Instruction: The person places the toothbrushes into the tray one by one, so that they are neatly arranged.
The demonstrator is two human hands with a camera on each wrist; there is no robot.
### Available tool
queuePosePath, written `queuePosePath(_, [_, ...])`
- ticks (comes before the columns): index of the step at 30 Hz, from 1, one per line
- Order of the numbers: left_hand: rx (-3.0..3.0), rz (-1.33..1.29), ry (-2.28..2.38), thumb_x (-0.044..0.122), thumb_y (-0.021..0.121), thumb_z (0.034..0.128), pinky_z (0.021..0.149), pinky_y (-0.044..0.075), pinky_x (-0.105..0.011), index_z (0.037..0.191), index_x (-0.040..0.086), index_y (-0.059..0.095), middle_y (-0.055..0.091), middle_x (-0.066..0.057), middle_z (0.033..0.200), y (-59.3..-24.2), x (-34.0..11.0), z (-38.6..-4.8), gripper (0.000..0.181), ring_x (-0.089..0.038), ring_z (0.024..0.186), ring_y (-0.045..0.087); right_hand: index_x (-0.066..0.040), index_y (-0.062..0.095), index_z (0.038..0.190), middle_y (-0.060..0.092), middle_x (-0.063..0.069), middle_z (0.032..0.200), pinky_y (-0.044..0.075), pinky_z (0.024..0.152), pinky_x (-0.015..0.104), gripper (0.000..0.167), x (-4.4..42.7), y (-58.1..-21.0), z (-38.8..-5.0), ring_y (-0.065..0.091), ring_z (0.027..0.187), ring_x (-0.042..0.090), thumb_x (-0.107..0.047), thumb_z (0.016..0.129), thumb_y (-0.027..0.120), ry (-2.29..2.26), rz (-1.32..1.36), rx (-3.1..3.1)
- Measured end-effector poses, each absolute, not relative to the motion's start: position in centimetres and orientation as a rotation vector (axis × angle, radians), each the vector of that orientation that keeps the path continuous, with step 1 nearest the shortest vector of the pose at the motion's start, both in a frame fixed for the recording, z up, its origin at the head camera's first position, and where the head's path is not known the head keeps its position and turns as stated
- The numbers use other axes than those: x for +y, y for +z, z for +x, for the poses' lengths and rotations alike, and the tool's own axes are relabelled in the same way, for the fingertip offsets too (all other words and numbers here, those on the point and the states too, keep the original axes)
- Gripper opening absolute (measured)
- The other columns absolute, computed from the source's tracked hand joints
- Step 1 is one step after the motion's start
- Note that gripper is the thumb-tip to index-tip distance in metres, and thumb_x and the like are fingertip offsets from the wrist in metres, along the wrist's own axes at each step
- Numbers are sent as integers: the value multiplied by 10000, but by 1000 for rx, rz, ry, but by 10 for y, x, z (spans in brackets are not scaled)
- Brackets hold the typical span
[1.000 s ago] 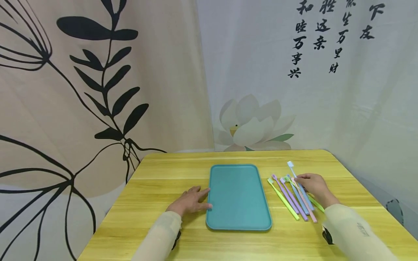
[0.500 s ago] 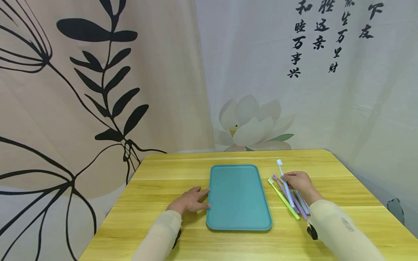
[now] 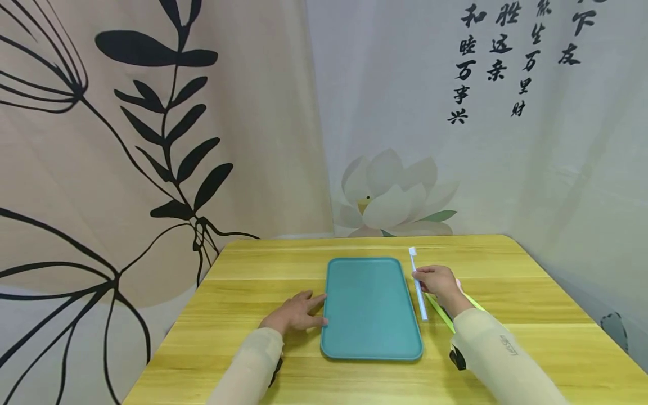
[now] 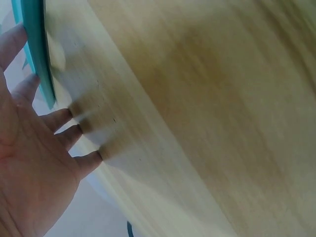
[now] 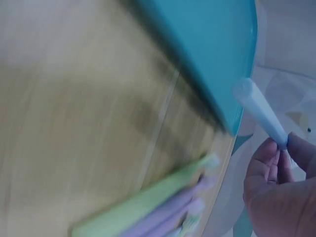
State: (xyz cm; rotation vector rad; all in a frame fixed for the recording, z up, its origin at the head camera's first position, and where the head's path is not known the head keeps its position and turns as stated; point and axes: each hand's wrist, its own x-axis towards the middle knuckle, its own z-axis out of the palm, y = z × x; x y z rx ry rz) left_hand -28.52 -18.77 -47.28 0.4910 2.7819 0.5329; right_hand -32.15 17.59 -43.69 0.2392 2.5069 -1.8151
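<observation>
Pinching the blue toothbrush (image 3: 419,292), the right hand (image 3: 439,282) is moving left from the other brushes (image 3: 440,314), so it's nearing the tray (image 3: 373,309) from the right while the spread-out left hand (image 3: 296,314) is touching its left edge.

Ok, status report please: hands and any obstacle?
Right hand pinches slim pale-blue toothbrush near rectangular teal tray. Left hand touches tray's left edge. No obstacle seen between toothbrush and tray.
</observation>
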Motion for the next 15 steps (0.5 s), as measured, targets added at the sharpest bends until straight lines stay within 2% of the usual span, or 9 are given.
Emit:
queuePosePath(4, [2782, 479, 535, 542, 615, 937, 1140, 198, -632, 1563, 236, 343, 248, -213, 1589, -472, -188, -284, 748, -420, 1458, 219, 118, 622, 1189, 668, 124, 943, 566, 763, 322, 299, 159, -441, -324, 586, 741, 126, -69, 956, 636, -1838, 247, 2482])
queuePosePath(10, [2783, 475, 531, 540, 619, 936, 1142, 197, -628, 1561, 238, 348, 252, -210, 1588, -471, -187, -283, 745, -424, 1454, 227, 131, 617, 1190, 656, 115, 884, 569, 729, 313, 313, 138, -446, -326, 581, 719, 130, -43, 930, 633, -1862, 234, 2454])
queuePosePath(15, [2783, 471, 523, 538, 619, 937, 1149, 189, -617, 1560, 240, 349, 253, -206, 1589, -472, -187, -285, 742, -421, 1454, 228, 111, 636, 1187, 662, 121, 913, 556, 676, 269, 309, 122, -452, -327, 596, 742, 139, -40, 918, 651, -1879, 243, 2453])
